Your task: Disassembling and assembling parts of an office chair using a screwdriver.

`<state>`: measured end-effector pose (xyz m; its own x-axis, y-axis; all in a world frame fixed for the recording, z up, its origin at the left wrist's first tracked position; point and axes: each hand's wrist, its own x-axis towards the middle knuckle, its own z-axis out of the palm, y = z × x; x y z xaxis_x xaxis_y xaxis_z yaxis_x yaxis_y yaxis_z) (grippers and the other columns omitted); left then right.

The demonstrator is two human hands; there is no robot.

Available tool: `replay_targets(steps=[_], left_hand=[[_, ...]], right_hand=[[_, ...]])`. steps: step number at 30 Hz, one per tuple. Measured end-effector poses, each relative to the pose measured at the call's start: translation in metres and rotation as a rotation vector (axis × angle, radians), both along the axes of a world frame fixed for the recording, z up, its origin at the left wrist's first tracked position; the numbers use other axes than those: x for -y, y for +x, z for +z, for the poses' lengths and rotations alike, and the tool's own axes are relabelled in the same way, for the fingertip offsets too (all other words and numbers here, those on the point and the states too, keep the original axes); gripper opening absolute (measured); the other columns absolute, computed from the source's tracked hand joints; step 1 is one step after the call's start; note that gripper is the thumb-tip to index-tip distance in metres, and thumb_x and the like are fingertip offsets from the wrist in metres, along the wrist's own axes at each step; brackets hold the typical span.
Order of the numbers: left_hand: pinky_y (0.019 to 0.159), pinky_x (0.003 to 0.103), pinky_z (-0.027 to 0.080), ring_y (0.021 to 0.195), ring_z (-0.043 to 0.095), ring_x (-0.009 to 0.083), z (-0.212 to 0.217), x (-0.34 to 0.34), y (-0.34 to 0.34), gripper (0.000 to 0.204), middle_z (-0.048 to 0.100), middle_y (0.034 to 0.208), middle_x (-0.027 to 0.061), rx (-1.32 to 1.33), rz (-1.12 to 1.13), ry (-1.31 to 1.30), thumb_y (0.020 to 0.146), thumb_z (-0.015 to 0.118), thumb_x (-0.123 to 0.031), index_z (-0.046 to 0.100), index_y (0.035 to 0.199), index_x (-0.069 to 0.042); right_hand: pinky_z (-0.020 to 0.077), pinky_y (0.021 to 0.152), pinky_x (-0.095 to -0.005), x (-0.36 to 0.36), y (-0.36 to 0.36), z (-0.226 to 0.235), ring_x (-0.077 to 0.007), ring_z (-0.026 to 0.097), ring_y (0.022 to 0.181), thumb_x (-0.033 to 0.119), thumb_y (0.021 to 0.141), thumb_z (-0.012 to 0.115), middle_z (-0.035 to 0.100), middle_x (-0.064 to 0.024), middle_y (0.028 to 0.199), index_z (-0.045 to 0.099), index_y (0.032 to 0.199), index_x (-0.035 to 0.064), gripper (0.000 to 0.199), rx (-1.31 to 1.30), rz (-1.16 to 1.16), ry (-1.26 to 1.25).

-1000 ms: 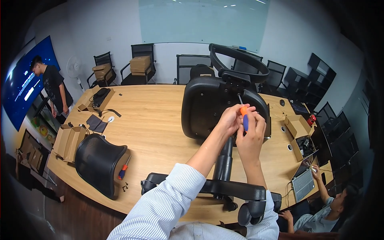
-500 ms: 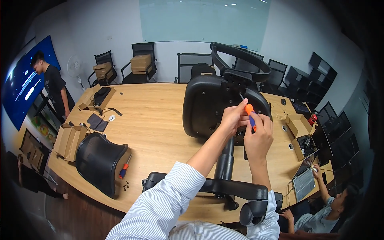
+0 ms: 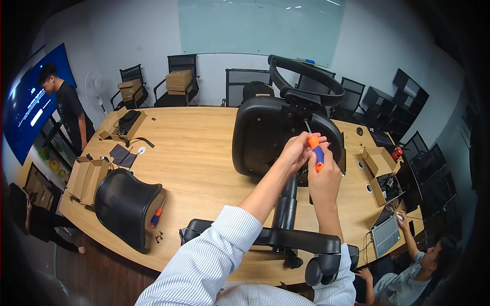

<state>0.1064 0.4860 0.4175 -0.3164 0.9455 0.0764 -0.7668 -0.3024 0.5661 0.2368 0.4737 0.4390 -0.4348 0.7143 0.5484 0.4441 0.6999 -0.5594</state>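
Clearly we had both hands up at the middle of the frame, working on the underside of the chair seat (image 3: 265,137), which lay tipped on the table (image 3: 199,153) with its column and wheeled base (image 3: 286,239) reaching toward the lower edge. Our right hand (image 3: 324,176) was closed around the orange and blue handle of the screwdriver (image 3: 315,148), its thin shaft pointing up toward the metal plate under the seat. Our left hand (image 3: 293,150) was curled narrow beside the top of the handle, fingers touching it near the shaft; whether it also pinched a screw we could not tell

We judged that the tip could slip out of the screw head if the shaft leaned, since the seat rested on a rounded edge and might rock under the push. A slip could gouge the plastic or jab the left fingers sitting so near the shaft. A loose screw could also roll off the table

As for containers, an open cardboard box (image 3: 380,171) at right of centre held dark parts we could not make out. More open boxes (image 3: 87,176) stood at the left edge beside the mesh chair back (image 3: 125,204), their contents hidden. Closed boxes (image 3: 178,80) sat stacked on a chair at the upper left. A second screwdriver (image 3: 157,214) lay just beside the mesh back
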Motion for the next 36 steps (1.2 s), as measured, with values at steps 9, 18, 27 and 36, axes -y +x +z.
replay_targets(steps=[9,18,27,36], left_hand=[[0.073,0.035,0.060,0.079,0.067,0.0230,0.001,-0.005,-0.006,0.021,0.066,0.098,0.0172,0.066,0.084,-0.150,0.094,0.061,-0.016,0.061,0.100,0.005],[0.086,0.041,0.058,0.095,0.068,0.0314,-0.004,-0.014,-0.002,0.026,0.063,0.109,0.0233,0.001,0.086,-0.068,0.099,0.048,-0.015,0.055,0.109,0.008],[0.079,0.034,0.058,0.087,0.069,0.0247,-0.003,-0.008,-0.005,0.031,0.068,0.098,0.0162,-0.113,0.101,-0.198,0.095,0.061,-0.026,0.059,0.102,0.003],[0.075,0.035,0.061,0.081,0.069,0.0252,-0.009,-0.007,-0.005,0.019,0.067,0.094,0.0201,0.027,0.104,-0.118,0.092,0.064,-0.013,0.059,0.096,0.005]], right_hand=[[0.0519,0.082,-0.0402,0.003,-0.007,-0.012,-0.0347,0.054,0.102,-0.001,0.076,0.068,0.051,-0.0163,0.110,0.060,0.117,0.0038,0.042,0.021,0.050,0.550],[0.0530,0.071,-0.0452,0.002,-0.001,-0.009,-0.0418,0.066,0.079,0.018,0.091,0.062,0.066,-0.0273,0.090,0.053,0.119,-0.0011,0.035,-0.078,0.021,-0.056],[0.0485,0.088,-0.0404,-0.004,-0.005,-0.014,-0.0329,0.053,0.107,-0.010,0.070,0.063,0.057,-0.0134,0.107,0.069,0.098,0.0028,0.031,-0.082,0.077,0.544],[0.0507,0.081,-0.0487,0.008,-0.003,-0.005,-0.0432,0.061,0.101,0.025,0.092,0.062,0.058,-0.0290,0.114,0.043,0.131,-0.0027,0.052,-0.116,-0.058,0.048]])
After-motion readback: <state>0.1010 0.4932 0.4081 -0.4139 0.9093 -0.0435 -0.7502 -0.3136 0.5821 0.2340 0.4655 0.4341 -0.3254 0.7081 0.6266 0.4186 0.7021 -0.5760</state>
